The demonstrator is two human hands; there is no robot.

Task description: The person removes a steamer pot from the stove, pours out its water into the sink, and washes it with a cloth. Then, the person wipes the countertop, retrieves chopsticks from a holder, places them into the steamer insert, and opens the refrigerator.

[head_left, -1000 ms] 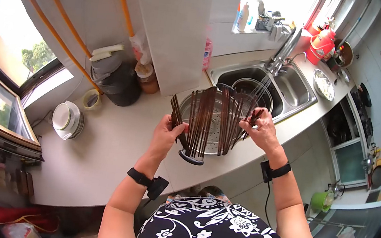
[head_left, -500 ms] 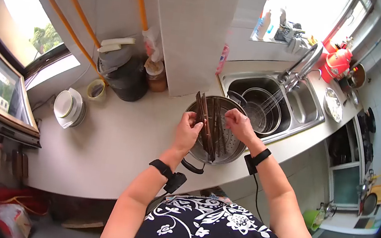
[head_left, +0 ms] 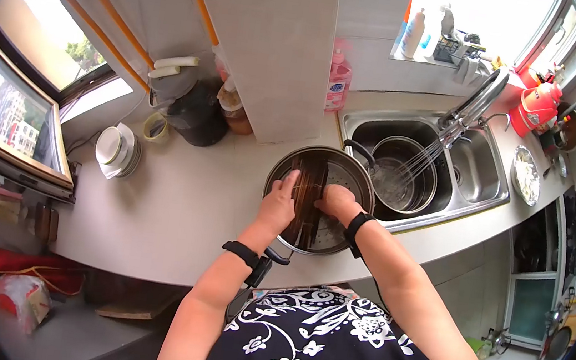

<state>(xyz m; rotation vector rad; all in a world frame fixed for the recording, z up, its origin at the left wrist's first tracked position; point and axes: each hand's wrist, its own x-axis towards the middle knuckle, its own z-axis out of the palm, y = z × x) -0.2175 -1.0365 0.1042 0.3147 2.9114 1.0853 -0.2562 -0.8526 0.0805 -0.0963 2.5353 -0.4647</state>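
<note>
A bundle of dark brown sticks (head_left: 309, 200) lies inside a round metal steamer pot (head_left: 356, 181) with a perforated bottom, on the counter left of the sink. My left hand (head_left: 278, 204) rests at the left side of the sticks, its fingers stretched and spread over the pot's rim area. At the right side of the sticks is my right hand (head_left: 337, 202), its fingers curled together; what they grip, if anything, is hidden. Water sprays from the faucet (head_left: 471, 105) into a second metal pot (head_left: 403, 176) in the left sink basin.
A stack of plates (head_left: 118, 150), a small cup (head_left: 156, 128) and a dark bucket (head_left: 197, 115) stand on the left. A pink bottle (head_left: 339, 82) is behind the pot. At the right are a foil-like dish (head_left: 525, 175) and a red thermos (head_left: 534, 109).
The sticks, held up and fanned between both hands before, are now gathered low in the steamer pot. Both hands have come down and closer together. The view has shifted slightly.
</note>
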